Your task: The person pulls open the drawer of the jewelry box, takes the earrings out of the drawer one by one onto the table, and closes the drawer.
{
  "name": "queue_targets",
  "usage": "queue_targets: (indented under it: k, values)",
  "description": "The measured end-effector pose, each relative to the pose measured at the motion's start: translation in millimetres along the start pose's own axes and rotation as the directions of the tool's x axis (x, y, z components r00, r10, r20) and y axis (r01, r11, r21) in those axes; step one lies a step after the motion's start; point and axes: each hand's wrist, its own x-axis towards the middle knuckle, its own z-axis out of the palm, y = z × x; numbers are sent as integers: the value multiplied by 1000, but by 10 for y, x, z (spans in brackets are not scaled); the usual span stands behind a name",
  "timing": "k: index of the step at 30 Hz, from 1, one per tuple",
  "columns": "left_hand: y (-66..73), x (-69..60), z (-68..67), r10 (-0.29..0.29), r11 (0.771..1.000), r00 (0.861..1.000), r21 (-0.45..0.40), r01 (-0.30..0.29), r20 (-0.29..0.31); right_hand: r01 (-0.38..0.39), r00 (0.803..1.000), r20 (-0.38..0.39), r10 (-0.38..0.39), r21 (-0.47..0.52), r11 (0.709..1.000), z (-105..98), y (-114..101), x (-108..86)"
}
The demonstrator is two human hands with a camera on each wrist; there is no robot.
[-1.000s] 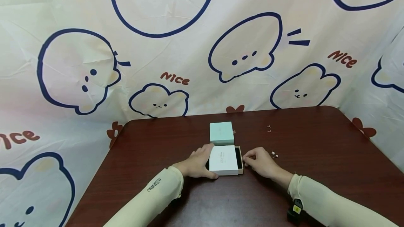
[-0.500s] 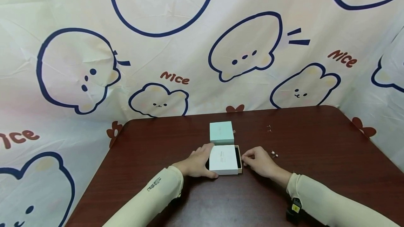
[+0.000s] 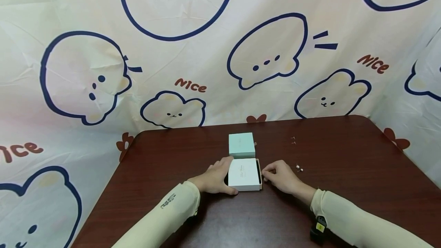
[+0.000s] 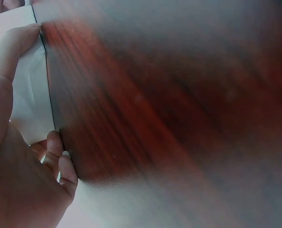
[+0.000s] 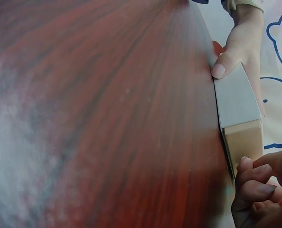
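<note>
My left hand (image 3: 216, 176) grips the left end of a white box sleeve (image 3: 243, 173), thumb along its near side. From the sleeve's right end a narrow strip of the inner drawer (image 3: 260, 177) sticks out, beige outside and dark within. In the right wrist view the drawer's pale end (image 5: 243, 140) shows beyond the sleeve. At that end my right hand (image 3: 283, 177) has its fingers curled, thumb and forefinger together against the drawer; whether they hold a pull tab is hidden. In the left wrist view my left hand (image 4: 22, 190) spans the box's white side (image 4: 29, 90).
Just behind the white box sits a mint-green box (image 3: 242, 144) with a small brown tab at its right. Two pearl-like earrings (image 3: 299, 168) lie right of my right hand. Small thin metal pieces (image 3: 293, 140) lie farther back on the dark wooden table (image 3: 179, 152).
The drawer has slid leftward into the sleeve, so less of it shows. My right hand has moved left with it. My left hand and the sleeve have stayed in place.
</note>
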Motion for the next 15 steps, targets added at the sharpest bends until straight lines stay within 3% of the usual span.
queue_targets:
  k: [15]
  values:
    - [4, -7, -8, 5, 1000, 1000, -7, -5, -3, 23, 1000, 4, -23, -20, 1000, 1, -13, 2]
